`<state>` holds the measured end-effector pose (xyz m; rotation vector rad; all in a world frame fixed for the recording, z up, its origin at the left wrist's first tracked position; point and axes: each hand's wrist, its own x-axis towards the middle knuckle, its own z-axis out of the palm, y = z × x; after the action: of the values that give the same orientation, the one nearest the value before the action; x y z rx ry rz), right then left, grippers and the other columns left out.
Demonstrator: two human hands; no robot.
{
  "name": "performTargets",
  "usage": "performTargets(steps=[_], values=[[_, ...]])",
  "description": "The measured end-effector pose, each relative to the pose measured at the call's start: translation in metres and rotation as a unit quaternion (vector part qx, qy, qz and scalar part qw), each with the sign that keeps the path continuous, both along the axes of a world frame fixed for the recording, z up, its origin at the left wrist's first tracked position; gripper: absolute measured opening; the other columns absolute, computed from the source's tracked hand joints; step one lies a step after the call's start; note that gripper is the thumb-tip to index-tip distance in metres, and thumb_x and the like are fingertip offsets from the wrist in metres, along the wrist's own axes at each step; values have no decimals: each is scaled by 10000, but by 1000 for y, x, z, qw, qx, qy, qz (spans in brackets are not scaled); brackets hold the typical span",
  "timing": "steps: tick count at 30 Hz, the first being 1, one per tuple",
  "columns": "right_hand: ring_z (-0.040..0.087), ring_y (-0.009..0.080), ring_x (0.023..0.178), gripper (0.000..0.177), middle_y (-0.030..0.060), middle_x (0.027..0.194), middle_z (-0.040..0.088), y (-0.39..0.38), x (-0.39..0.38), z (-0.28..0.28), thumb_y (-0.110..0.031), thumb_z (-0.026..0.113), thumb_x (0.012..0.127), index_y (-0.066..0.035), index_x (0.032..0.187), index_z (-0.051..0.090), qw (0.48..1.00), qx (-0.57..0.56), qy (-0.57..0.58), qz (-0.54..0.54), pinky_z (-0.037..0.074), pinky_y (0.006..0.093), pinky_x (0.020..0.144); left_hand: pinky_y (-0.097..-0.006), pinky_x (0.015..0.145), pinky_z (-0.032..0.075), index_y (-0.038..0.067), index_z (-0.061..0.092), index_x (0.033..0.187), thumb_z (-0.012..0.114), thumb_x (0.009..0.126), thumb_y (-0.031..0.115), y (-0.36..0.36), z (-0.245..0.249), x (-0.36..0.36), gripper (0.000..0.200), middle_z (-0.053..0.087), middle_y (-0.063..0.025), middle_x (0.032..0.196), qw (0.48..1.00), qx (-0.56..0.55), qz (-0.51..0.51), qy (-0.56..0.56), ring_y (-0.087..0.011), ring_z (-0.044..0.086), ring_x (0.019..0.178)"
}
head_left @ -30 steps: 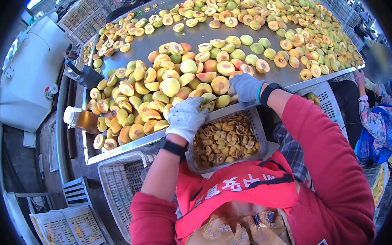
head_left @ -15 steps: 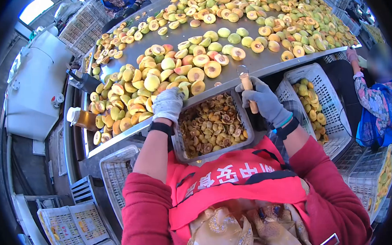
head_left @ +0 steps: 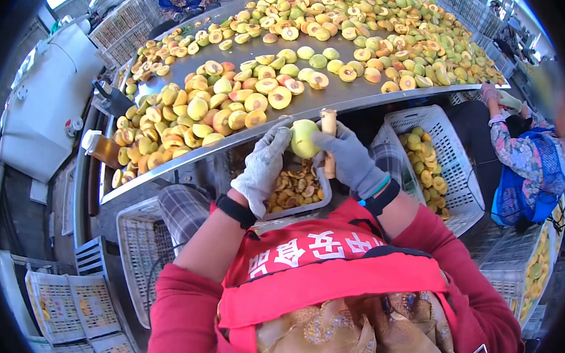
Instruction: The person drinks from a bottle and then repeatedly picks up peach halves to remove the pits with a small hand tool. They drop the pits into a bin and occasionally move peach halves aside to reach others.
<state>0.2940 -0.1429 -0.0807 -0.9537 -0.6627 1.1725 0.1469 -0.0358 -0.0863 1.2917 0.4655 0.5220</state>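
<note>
My left hand [head_left: 264, 171], in a pale work glove, grips a yellow-green peach half [head_left: 304, 139] with its rounded skin side facing me. My gloved right hand [head_left: 353, 161] is closed on the wooden handle of a pitting tool [head_left: 328, 126]; the tool's wire loop does not show now. Fingers of the right hand meet the peach half, so both hands are together at the fruit. Beneath them is a grey bin [head_left: 327, 200] of brown pits and scraps, partly covered by my hands. The peach's cut face is hidden from me.
A metal table [head_left: 349, 98] holds many peach halves. On my right stands a white crate [head_left: 457, 161] with peach halves inside; another crate [head_left: 133, 248] is at my left. A jar of brown liquid [head_left: 102, 147] sits by the table corner. A co-worker [head_left: 527, 157] sits at far right.
My left hand has come back from the pile at the table edge with a peach half. The right hand has moved left with the tool to meet it. The view has shifted slightly.
</note>
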Motion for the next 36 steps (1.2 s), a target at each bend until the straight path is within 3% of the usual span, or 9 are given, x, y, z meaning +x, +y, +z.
performTargets(steps=[3, 9, 10, 15, 19, 22, 28, 31, 36], values=[[596, 122, 696, 261, 33, 896, 598, -8, -25, -3, -143, 587, 885, -42, 1115, 515, 997, 38, -62, -22, 513, 263, 589, -252, 639, 465, 81, 335, 1372, 448, 946, 389, -31, 6, -5, 538, 513, -56, 1174, 998, 51, 39, -3, -103, 547, 869], [579, 117, 666, 253, 54, 839, 572, -35, -45, 22, -277, 535, 923, -51, 1037, 534, 989, -3, 96, 116, 484, 247, 511, -260, 584, 481, 61, 521, 1121, 460, 897, 516, -29, 25, -40, 511, 597, -67, 952, 935, -297, -110, -157, -153, 578, 739], [572, 113, 652, 266, 57, 829, 569, -36, -45, 29, -294, 525, 927, -49, 1031, 535, 986, -16, 103, 132, 475, 240, 492, -268, 597, 511, 49, 528, 1104, 445, 890, 549, -27, 23, -41, 550, 607, -73, 968, 931, -330, -13, -155, -172, 598, 749], [519, 76, 550, 301, 46, 775, 558, -25, -63, 35, -297, 538, 908, -28, 1042, 525, 984, -66, -157, 59, 446, 209, 475, -309, 711, 542, 48, 501, 1167, 451, 870, 591, -8, 16, -58, 620, 588, -131, 1085, 874, -411, -84, -244, -231, 603, 938], [616, 360, 761, 393, 223, 860, 597, -17, -72, 13, -298, 624, 837, -9, 1068, 493, 914, 1, -406, 20, 466, 416, 660, -385, 914, 479, 42, 429, 1267, 460, 845, 629, -6, 10, -72, 724, 525, -189, 1213, 947, -277, -13, -162, -299, 542, 1098], [594, 407, 800, 368, 230, 871, 597, -2, -72, 22, -281, 621, 838, -8, 1048, 492, 877, -6, -481, 17, 463, 422, 699, -273, 694, 504, 85, 434, 1272, 412, 886, 604, -3, 19, -73, 647, 555, -125, 1178, 948, -280, -17, -147, -176, 584, 867], [599, 375, 790, 330, 216, 850, 586, 21, -78, 24, -251, 612, 843, 2, 1019, 495, 893, -19, -448, 45, 458, 413, 693, -338, 852, 480, 99, 417, 1304, 416, 900, 565, 14, 0, -85, 617, 535, -114, 1210, 927, -330, 21, -175, -232, 548, 1069], [603, 296, 754, 316, 176, 822, 588, 30, -77, 14, -249, 607, 851, 4, 1012, 506, 944, -112, -299, 82, 458, 378, 678, -354, 877, 472, 104, 413, 1312, 420, 905, 550, 22, -5, -89, 604, 530, -128, 1217, 913, -358, 21, -195, -247, 539, 1088], [558, 170, 736, 306, 117, 784, 569, 27, -75, 15, -240, 611, 858, 2, 1022, 521, 938, -107, -312, 105, 460, 323, 672, -366, 901, 461, 99, 424, 1303, 421, 911, 532, 25, -7, -83, 584, 525, -157, 1225, 922, -344, 23, -174, -263, 530, 1099]])
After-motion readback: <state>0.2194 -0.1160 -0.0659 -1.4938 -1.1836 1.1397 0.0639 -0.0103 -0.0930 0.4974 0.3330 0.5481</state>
